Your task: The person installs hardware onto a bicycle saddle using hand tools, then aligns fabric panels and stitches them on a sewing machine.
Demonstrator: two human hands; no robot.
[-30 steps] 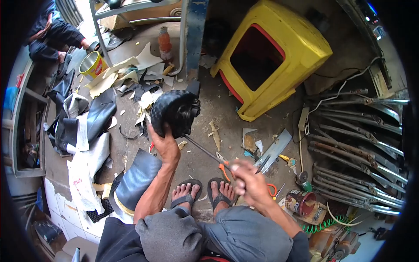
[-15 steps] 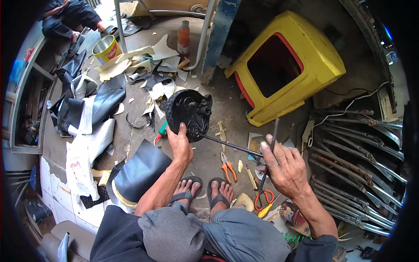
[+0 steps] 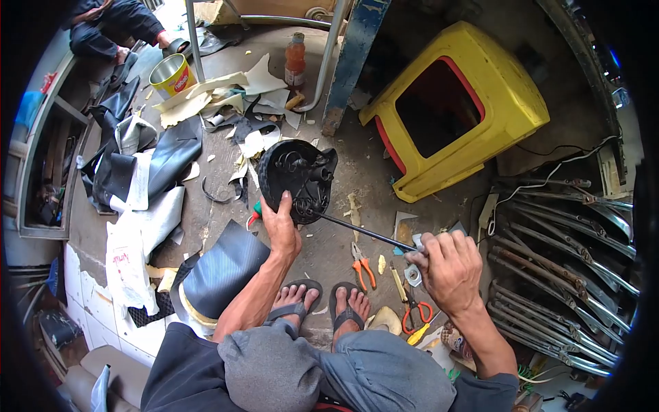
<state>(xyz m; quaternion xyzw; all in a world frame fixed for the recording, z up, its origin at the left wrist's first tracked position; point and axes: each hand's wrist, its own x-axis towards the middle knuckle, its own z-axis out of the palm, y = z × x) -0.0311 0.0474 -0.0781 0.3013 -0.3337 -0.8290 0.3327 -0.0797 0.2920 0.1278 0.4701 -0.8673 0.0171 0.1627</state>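
My left hand [image 3: 283, 230] is closed on the lower edge of a black hollow moulded part [image 3: 290, 172] with a textured outer rim, thumb on its inner side. A long dark T-handle wrench [image 3: 371, 232] runs from the lower inside of that part to my right hand [image 3: 449, 271]. The fingers of that hand are wrapped round the wrench's handle end, and the crossbar is hidden in the fist. Just behind my left hand lies a green bottle with a red tip [image 3: 256, 210], partly covered by the black part.
Orange-handled pliers [image 3: 362, 264], scissors [image 3: 416, 316] and a yellow screwdriver [image 3: 417, 334] lie by my feet. Ribbed black material [image 3: 226, 271] is left, scraps [image 3: 247, 89] ahead. A yellow stool [image 3: 511, 89] lies tipped; metal bars [image 3: 549, 275] are stacked right. Another person's legs [image 3: 103, 38] show far left.
My right hand has closed its fingers over the T-handle's crossbar, which stuck out before. The black part stays in my left hand; the view has shifted slightly.
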